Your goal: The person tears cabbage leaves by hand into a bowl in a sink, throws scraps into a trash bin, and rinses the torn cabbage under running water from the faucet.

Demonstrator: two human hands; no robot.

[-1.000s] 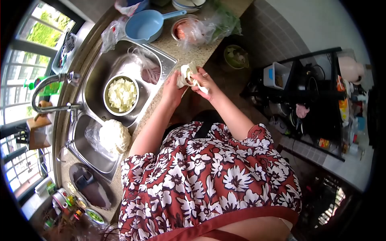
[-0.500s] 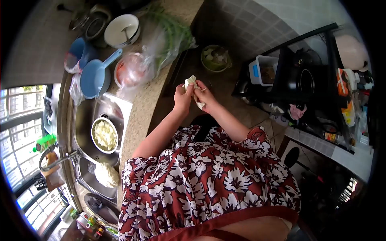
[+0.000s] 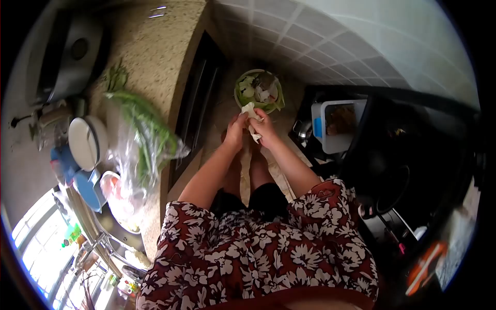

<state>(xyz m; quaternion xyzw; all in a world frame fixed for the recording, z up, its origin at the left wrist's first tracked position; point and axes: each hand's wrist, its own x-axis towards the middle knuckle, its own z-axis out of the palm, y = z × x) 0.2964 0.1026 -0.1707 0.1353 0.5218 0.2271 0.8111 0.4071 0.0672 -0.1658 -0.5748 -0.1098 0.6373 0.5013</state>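
Note:
Both my hands meet in front of me, over the floor. My left hand point(image 3: 236, 130) has its fingers closed round one side of a pale white-green leafy vegetable piece point(image 3: 249, 109). The other side of the same piece is in my right hand point(image 3: 264, 129), and its lower end pokes out between my hands. Just beyond my fingertips, on the floor, is a round waste bin point(image 3: 238, 98) holding leaves and vegetable scraps.
A stone counter point(image 3: 155, 57) at the left carries a plastic bag of long green vegetables point(image 3: 142, 134), a white bowl point(image 3: 82, 143) and a blue pan point(image 3: 89, 190). The sink is at lower left. On a dark rack at right sits a clear container point(image 3: 338, 124).
The view has turned away from the sink toward the floor bin, and my hands are now close to it. Both still hold the vegetable piece.

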